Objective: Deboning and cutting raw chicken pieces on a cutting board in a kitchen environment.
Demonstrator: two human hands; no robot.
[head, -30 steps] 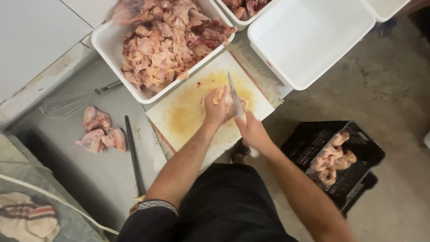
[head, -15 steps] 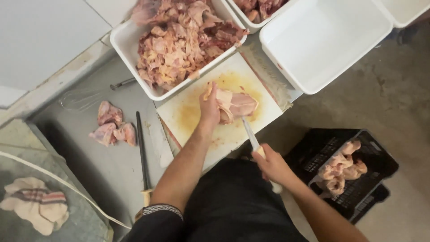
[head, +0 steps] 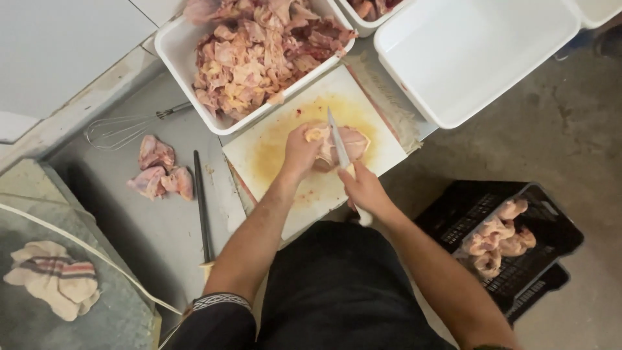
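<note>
A piece of raw chicken (head: 350, 142) lies on a stained white cutting board (head: 272, 155). My left hand (head: 301, 150) presses down on the chicken's left side. My right hand (head: 364, 190) grips a white-handled knife (head: 338, 144); its blade lies across the chicken, point away from me. Just beyond the board stands a white tub (head: 175, 45) heaped with raw chicken scraps.
An empty white tub (head: 466, 58) sits to the right of the board. A black crate (head: 551, 220) holding chicken pieces stands on the floor at right. On the steel counter lie several chicken pieces (head: 159, 170), a sharpening steel (head: 202, 207), a whisk (head: 123, 128) and a cloth (head: 55, 280).
My right hand had drawn the knife back toward me off the board; now it has brought the blade onto the chicken again. My left hand stays on the meat.
</note>
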